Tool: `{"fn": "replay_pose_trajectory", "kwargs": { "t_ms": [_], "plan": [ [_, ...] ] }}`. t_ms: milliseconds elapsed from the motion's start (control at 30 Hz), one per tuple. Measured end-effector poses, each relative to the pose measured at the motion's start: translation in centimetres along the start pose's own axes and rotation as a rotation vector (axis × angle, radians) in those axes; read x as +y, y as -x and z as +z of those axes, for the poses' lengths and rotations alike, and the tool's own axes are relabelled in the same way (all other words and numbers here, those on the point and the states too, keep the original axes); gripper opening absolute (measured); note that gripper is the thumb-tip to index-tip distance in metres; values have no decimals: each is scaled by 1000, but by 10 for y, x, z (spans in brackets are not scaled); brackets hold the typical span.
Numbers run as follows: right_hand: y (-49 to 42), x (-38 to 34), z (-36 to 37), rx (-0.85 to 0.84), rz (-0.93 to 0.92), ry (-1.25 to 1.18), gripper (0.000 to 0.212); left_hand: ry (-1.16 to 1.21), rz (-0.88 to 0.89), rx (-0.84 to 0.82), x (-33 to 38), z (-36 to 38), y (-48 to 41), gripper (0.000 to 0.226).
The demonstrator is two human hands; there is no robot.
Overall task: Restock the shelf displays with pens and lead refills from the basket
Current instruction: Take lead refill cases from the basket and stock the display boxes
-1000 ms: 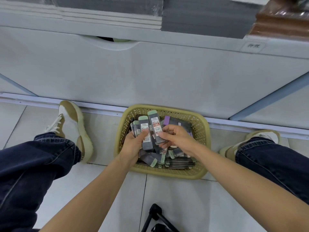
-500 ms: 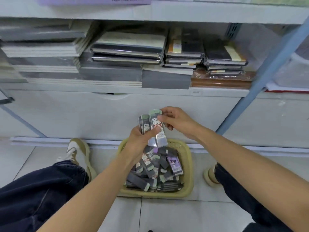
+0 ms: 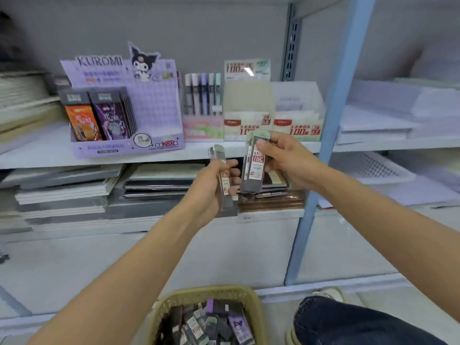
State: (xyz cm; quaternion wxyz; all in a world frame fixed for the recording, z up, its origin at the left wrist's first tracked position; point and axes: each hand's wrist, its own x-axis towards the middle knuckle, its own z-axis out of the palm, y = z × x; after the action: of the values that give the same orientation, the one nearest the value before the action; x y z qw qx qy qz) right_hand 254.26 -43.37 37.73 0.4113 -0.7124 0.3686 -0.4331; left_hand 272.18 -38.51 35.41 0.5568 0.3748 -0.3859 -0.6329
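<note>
A person's 2 hands are raised before a stationery shelf (image 3: 49, 153). The left hand (image 3: 211, 188) grips a few lead refill cases (image 3: 224, 178) upright. The right hand (image 3: 283, 158) pinches a second stack (image 3: 255, 165), labelled 0.7, just below 2 open display boxes (image 3: 296, 128). The basket (image 3: 174, 302) with more refills sits on the floor below. Stocking looks about to begin; the next move probably calls for matching each case to the 0.5 or 0.7 box.

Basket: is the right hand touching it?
Apart. Head view shows the right hand up at the shelf, gripping a lead refill pack, while the basket sits on the floor below.
</note>
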Motion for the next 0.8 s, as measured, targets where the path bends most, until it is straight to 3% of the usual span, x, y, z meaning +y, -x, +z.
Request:
{"fn": "replay_pose_trajectory", "kwargs": {
  "t_ms": [200, 333, 433, 600, 733, 800],
  "plan": [
    [-21, -37, -65, 216, -69, 171, 14, -122, 129, -74, 35, 34, -24, 30],
    [-32, -31, -80, 167, 44, 401, 16, -123, 149, -66, 48, 48, -41, 28],
    [-30, -29, -87, 122, 53, 389, 19, -135, 189, -69, 56, 47, -52, 26],
    [-24, -29, -100, 42, 49, 325, 14, -486, 264, -62, 69, 43, -62, 25],
    [-37, -34, -100, 60, 35, 333, 15, -816, 448, -20, 81, 45, -78, 24],
    [-47, -38, -102, 71, 52, 328, 18, -963, 459, -35, 86, 43, -85, 24]
  ]
}}
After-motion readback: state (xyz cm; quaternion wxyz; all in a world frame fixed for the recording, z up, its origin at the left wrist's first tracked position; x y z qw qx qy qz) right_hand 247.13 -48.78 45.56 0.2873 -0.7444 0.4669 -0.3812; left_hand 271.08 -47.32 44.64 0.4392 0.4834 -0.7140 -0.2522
